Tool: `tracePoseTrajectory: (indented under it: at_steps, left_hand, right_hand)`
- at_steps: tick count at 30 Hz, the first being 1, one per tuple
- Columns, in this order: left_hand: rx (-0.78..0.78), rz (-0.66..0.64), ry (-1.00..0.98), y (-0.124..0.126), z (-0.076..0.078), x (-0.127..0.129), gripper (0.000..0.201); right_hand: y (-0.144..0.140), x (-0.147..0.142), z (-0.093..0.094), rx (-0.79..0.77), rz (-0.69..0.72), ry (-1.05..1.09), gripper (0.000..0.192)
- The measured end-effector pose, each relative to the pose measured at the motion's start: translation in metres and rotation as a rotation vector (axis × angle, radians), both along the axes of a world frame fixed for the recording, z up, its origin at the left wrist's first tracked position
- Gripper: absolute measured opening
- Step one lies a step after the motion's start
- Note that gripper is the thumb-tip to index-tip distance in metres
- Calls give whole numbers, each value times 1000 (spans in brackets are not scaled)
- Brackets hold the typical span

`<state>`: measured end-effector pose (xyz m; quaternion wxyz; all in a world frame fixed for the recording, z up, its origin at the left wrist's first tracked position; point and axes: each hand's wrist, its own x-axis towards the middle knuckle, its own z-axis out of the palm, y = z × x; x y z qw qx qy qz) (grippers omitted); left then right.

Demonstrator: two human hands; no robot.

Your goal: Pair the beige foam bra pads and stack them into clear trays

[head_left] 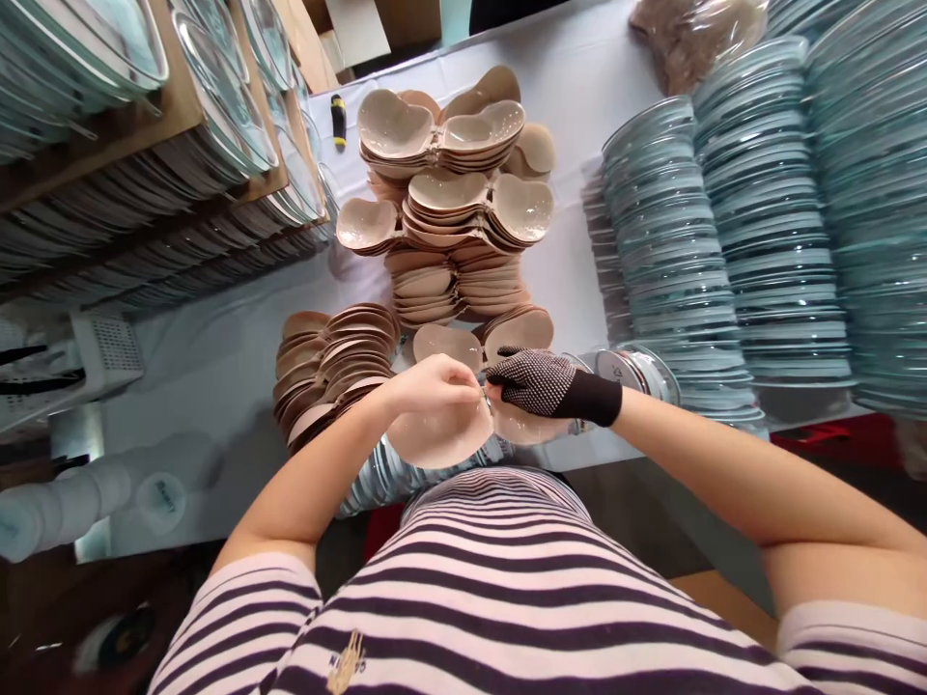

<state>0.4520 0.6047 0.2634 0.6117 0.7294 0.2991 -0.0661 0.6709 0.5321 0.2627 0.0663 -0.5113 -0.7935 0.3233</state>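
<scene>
A beige adhesive bra (440, 434) with two shiny cups hangs in front of my body, held at its middle join. My bare left hand (443, 381) pinches it from the left of the join. From the right, my right hand (540, 381), in a dark dotted glove, grips the same join, and its fingertips almost meet those of the left. Just beyond my hands lies another beige bra (447, 343) on a small pile. Farther back, several nested stacks of such bras (449, 203) stand on the white table. Darker brown cups (354, 347) are piled to the left.
Tall stacks of clear plastic shells (666, 241) line the right side, with round lids (627, 372) near my right wrist. Racks of similar shells (217, 87) stand at the left. A black-and-yellow cutter (338, 121) lies at the back; a white basket (108, 352) is at the left.
</scene>
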Motion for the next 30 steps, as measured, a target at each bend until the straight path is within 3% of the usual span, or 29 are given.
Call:
tracePoseTrajectory:
  at_steps: [7, 13, 17, 23, 26, 30]
  left_hand:
    - [99, 32, 50, -23, 7, -6, 24]
    - [434, 41, 125, -35, 9, 0, 28]
    - [621, 15, 143, -41, -1, 8, 37]
    - [551, 133, 188, -49, -25, 11, 30]
    - [516, 119, 206, -50, -32, 10, 30]
    - [482, -38, 234, -46, -25, 9, 26]
  right_hand:
    - [-22, -18, -10, -75, -95, 142, 24]
    - [-32, -25, -20, -20, -287, 145, 18]
    - [-38, -36, -25, 44, -420, -24, 23]
    - [-50, -52, -47, 62, -530, -113, 25]
    - [-52, -45, -51, -36, -439, -125, 26]
    - [-42, -28, -35, -119, -163, -95, 23]
